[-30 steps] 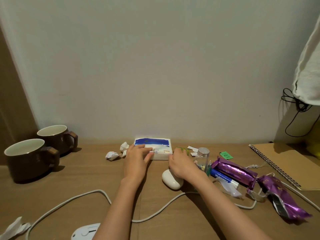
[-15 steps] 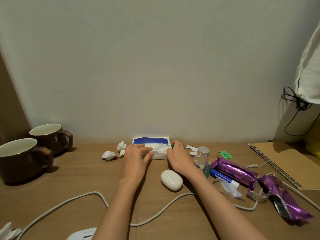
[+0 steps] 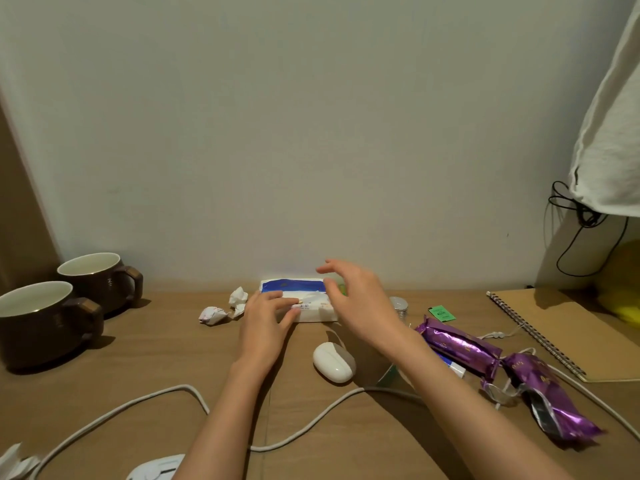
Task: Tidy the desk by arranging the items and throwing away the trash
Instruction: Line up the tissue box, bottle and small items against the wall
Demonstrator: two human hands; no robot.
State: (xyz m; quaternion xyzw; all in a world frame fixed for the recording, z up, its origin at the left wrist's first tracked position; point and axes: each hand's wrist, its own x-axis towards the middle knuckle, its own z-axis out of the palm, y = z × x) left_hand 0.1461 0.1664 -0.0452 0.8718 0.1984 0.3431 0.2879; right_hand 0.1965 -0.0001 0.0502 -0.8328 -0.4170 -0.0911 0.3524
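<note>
The left hand (image 3: 266,327) lies flat, fingers straight, on the near left corner of the tissue pack (image 3: 291,285); the right hand (image 3: 360,303) hovers spread and empty over its right end. The pack sits far back on the counter (image 3: 156,358), against the wall. Just left lies crumpled paper (image 3: 213,315); a small jar (image 3: 398,304), mostly hidden by the right wrist, seems to stand just right. A careless drop of that wrist could tip it.
</note>
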